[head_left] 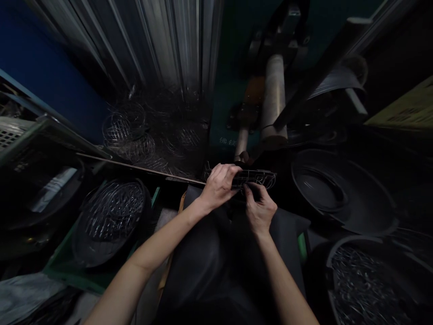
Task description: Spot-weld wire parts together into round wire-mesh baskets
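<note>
A round wire basket-like frame (pixel 259 177) is held up in front of a machine, above my lap. My left hand (pixel 220 183) is closed around the left part of it, the thumb on the near side. At its lower near edge, my right hand (pixel 260 205) pinches with thumb and forefinger; whether a small wire piece sits in that pinch is too dark to tell. Just behind the frame stand the machine's metal rods (pixel 274 99), close to its upper rim.
Several wire frames (pixel 130 135) lie on the ledge at left. A black tub (pixel 108 221) of bent wire pieces rests in a green crate (pixel 79 277). At right are a wide black basin (pixel 368 198) and a bucket (pixel 365 284) of small metal pieces.
</note>
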Demonstrator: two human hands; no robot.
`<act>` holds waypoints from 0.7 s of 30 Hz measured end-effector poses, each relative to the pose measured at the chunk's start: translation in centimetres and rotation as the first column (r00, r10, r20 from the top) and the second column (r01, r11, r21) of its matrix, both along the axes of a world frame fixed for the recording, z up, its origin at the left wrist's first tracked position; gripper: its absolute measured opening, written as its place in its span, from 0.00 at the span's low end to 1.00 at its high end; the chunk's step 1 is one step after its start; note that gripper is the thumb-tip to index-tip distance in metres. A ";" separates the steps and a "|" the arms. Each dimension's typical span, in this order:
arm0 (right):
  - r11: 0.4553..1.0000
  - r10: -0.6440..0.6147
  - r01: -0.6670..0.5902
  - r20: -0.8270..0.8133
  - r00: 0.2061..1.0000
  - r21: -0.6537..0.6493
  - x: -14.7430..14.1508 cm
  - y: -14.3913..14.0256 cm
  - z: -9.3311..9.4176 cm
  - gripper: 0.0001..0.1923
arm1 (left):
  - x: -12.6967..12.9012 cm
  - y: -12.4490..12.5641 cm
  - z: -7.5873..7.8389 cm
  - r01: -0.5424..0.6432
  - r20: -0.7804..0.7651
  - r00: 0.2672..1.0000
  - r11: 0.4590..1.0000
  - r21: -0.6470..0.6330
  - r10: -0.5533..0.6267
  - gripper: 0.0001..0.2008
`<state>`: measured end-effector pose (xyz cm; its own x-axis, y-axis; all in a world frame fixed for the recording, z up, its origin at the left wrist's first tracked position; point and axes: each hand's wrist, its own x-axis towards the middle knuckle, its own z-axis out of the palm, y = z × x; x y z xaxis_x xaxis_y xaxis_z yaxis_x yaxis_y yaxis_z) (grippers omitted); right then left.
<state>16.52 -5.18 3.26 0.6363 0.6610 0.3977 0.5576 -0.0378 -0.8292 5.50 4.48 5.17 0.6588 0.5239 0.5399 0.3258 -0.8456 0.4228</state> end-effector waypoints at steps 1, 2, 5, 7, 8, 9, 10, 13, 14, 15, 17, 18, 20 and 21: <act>1.000 0.003 -0.003 0.004 1.000 0.008 0.0 0.1 -0.1 0.12 | 0.0 0.1 -0.1 0.002 0.006 1.000 1.000 0.006 -0.002 0.24; 1.000 0.005 -0.005 0.008 1.000 0.017 0.0 0.2 -0.2 0.12 | 0.0 0.2 -0.1 0.004 0.014 1.000 1.000 0.014 -0.005 0.24; 0.999 0.003 -0.004 0.022 1.000 0.046 0.0 0.4 -0.2 0.11 | 0.1 0.4 -0.1 0.007 0.049 0.999 0.999 0.035 -0.009 0.23; 0.998 0.005 -0.007 0.032 0.999 0.062 0.1 0.6 -0.2 0.10 | 0.1 0.5 0.0 0.002 0.060 0.998 0.999 0.033 -0.004 0.22; 0.998 0.008 -0.011 0.038 0.999 0.068 0.2 0.7 -0.1 0.10 | 0.2 0.6 0.0 -0.002 0.064 0.998 1.000 0.030 0.000 0.22; 0.997 0.010 -0.013 0.041 0.999 0.072 0.3 0.8 -0.1 0.09 | 0.3 0.7 0.0 -0.004 0.068 0.998 1.000 0.028 0.002 0.21; 0.997 0.013 -0.016 0.042 0.999 0.072 0.4 0.9 -0.1 0.09 | 0.3 0.9 0.0 -0.005 0.073 0.997 1.000 0.025 0.003 0.21; 0.998 0.007 -0.009 0.032 0.999 0.066 0.6 1.3 -0.1 0.10 | 0.6 1.3 -0.2 -0.006 0.093 0.996 1.000 0.026 0.003 0.20; 0.998 0.003 -0.005 0.030 1.000 0.064 0.6 1.4 -0.1 0.10 | 0.7 1.5 -0.3 -0.009 0.098 0.995 1.000 0.030 0.006 0.20; 0.998 0.000 -0.002 0.031 1.000 0.061 0.7 1.6 -0.1 0.11 | 0.8 1.6 -0.4 -0.015 0.105 0.994 0.999 0.038 0.011 0.20; 0.999 -0.003 0.001 0.038 0.999 0.053 0.7 1.7 -0.1 0.12 | 0.9 1.9 -0.6 -0.022 0.123 0.992 0.998 0.059 0.014 0.20; 0.999 -0.004 0.002 0.042 0.999 0.049 0.7 1.7 -0.1 0.12 | 0.9 1.9 -0.7 -0.019 0.128 0.992 0.997 0.069 0.010 0.20; 0.999 -0.007 0.005 0.044 0.999 0.042 0.7 1.7 -0.1 0.13 | 0.9 2.1 -0.8 -0.002 0.133 0.991 0.997 0.080 -0.008 0.21; 0.999 -0.010 0.009 0.037 0.999 0.041 0.7 1.7 -0.2 0.13 | 0.8 2.2 -0.8 0.009 0.135 0.991 0.996 0.087 -0.020 0.21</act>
<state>17.24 -3.44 3.08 0.6267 0.6375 0.4482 0.5880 -0.0094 -0.8088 6.31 6.67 4.35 0.5835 0.4628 0.6674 0.2577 -0.8848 0.3882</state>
